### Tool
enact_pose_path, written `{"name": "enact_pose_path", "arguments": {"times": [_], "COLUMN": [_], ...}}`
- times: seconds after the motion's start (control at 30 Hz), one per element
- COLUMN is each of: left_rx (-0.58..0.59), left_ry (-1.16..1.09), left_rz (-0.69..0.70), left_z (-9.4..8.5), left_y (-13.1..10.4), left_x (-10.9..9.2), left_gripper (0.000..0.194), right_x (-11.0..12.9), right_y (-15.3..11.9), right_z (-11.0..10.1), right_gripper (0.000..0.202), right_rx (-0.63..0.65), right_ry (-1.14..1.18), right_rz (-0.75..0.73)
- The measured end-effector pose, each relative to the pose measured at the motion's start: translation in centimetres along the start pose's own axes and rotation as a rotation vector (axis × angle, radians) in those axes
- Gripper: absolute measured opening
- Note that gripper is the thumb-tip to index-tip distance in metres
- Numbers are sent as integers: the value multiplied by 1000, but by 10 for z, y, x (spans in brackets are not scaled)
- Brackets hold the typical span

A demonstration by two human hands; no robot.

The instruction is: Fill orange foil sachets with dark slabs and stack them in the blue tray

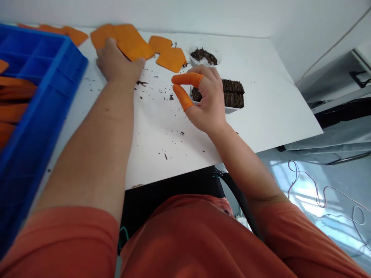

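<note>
My left hand rests at the near edge of some flat orange packets at the back of the table, thumb stretched out toward one corner. Its fingertips are partly hidden. My right hand wears orange finger cots on thumb and index finger. Those two tips meet in a pinch, with nothing visible between them. Behind that hand, partly covered by it, a white tray holds rows of thin dark brown pieces standing on edge. Two more orange packets lie between my hands, farther back.
A blue divided crate with orange packets inside stands at the left. Near the wall, a clear bowl contains dark brown shreds. Dark crumbs are scattered over the white table. Thin cable lies on the floor at right.
</note>
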State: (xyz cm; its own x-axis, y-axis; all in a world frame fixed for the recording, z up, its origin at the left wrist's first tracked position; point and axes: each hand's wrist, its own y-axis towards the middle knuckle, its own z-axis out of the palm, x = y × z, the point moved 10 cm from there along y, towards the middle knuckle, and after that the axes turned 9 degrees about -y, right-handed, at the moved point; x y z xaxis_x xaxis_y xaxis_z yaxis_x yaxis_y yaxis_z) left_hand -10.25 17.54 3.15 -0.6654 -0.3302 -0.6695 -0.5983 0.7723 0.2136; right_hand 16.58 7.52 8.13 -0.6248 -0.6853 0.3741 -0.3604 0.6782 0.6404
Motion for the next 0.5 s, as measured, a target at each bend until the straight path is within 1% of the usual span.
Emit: {"name": "enact_pose_path", "arguments": {"times": [0.1,0.23,0.37,0.5], "left_rx": [13,61,99,102], "left_ry": [-22,-46,-53,-31], "left_rz": [12,80,134,107], "left_z": [3,4,7,8], "left_y": [1,0,2,4], "left_x": [3,-1,-7,-7], "left_gripper": [78,92,92,88], "right_x": [-7,-12,-13,-13], "right_y": [0,-1,-2,-2], "right_z": [-2,-4,-2,-1], "right_gripper": [31,31,26,22], "right_rx": [-29,-64,-79,-88], "right_ry": [17,15,-23,-31], "right_rz": [1,6,-1,5]}}
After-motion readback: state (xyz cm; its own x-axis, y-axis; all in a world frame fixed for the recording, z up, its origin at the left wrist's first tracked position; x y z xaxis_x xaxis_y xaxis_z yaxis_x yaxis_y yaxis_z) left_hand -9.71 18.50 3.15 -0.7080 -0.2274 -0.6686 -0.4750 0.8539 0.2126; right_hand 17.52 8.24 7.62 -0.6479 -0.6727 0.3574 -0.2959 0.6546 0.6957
